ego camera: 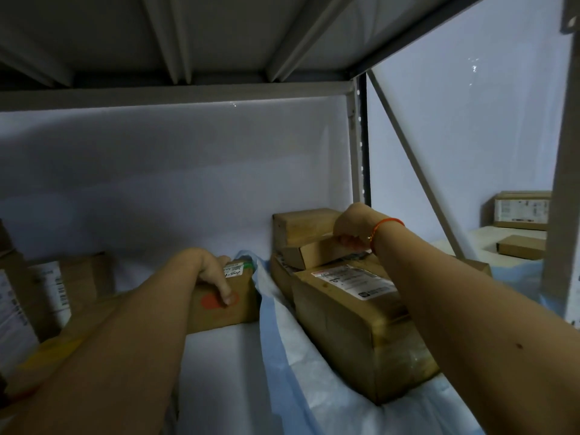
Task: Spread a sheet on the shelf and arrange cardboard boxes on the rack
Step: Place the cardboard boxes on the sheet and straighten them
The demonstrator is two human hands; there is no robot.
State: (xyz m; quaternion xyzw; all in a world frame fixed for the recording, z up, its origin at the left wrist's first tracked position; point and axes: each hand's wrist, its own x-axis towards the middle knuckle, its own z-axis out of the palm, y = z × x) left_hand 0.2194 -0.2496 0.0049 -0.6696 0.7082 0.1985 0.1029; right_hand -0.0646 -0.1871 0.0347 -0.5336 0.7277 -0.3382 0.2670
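Head view, the only one we have: both arms reach deep into the rack. The left hand (211, 271) is clamped over the top of a small box (219, 301), thumb pressed on its front face by an orange round sticker (211, 300). That box sits on the bare white shelf (219, 372), just left of the sheet's edge. Over on the other side, the right hand (351, 229), orange thread bracelet (386, 227) at the wrist, pinches the top edge of a slim box (314, 251) lying on a stack in the back corner. In front of it a long box (354, 321) with a white shipping label lies on the sheet (282, 334).

That sheet is pale blue, thin and crinkly, bunched into a ridge between the two box groups rather than lying flat. To do this well, I'd say lift boxes clear instead of sliding them, or the sheet will ruck up further.

All plain brown cardboard, square-edged, slightly scuffed; the long one looks taped and dented. More boxes (56, 287) stand at far left.
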